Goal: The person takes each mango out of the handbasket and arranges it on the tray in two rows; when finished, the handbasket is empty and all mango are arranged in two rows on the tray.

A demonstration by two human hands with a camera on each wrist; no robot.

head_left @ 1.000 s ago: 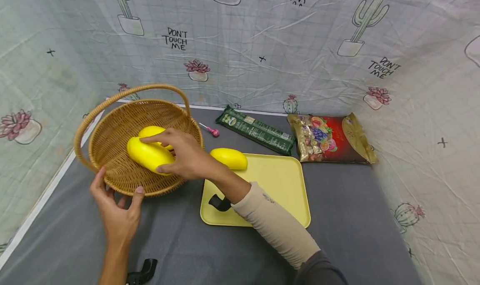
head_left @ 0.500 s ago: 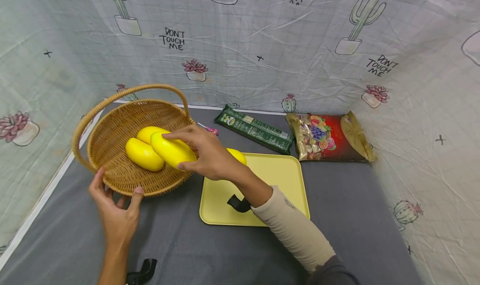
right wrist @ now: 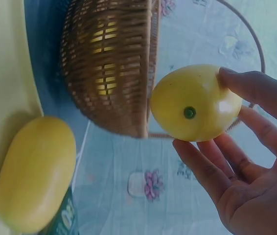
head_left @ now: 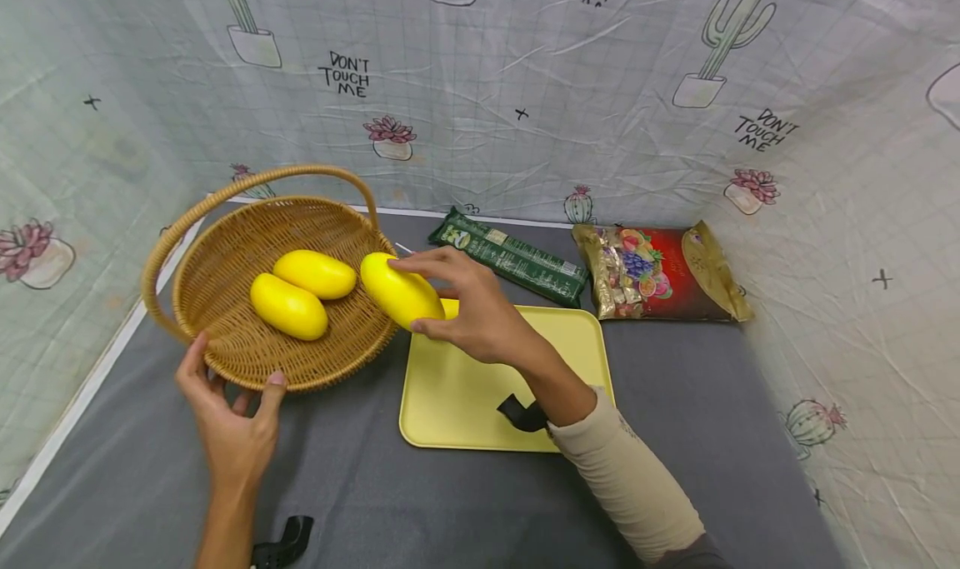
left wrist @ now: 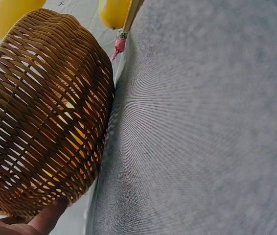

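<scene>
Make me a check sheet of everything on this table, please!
Surface: grey cloth table.
Job's things: wicker basket holding two yellow mangoes; a third mango lifted just outside the basket rim; a fourth mango at the edge of the yellow tray.
Clutter: green packet, red and gold sweets bag, pink lollipop.
Grips: right hand holds the third mango; left hand holds the basket's rim.
Cables: nothing seen.
Surroundings: cactus-print cloth walls; a black clip near the table's front edge.
</scene>
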